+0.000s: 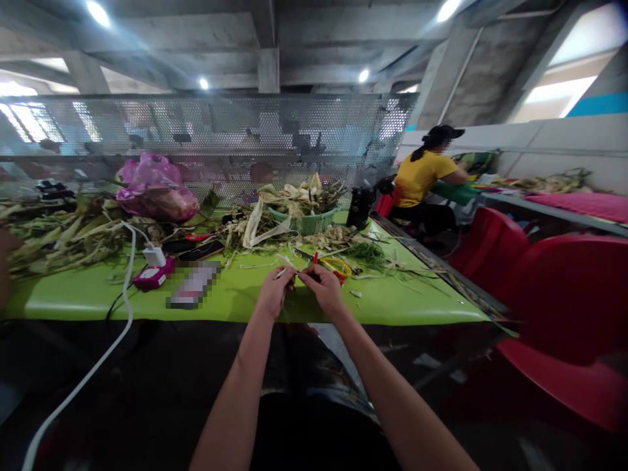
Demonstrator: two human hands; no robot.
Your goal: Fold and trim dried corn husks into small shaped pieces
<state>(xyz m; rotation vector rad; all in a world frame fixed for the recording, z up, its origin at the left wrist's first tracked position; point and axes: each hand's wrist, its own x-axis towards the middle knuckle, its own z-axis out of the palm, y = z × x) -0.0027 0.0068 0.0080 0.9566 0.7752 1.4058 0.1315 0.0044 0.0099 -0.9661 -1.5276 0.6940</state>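
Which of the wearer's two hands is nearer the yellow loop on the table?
The right hand: the yellow loop lies just beyond it, whereas the left hand, holding a pale strip, is farther off.

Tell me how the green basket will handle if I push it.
The green basket will probably slide rather than tip, since it looks wide and low. Its husks look thin and dry, so it may be light for its size. Heaped above the rim, they could spill.

Purple bag [157, 188] near perforated screen [230, 134]; white charger [154, 256] on magenta socket block [156, 279]; red chairs [569, 294] at right.
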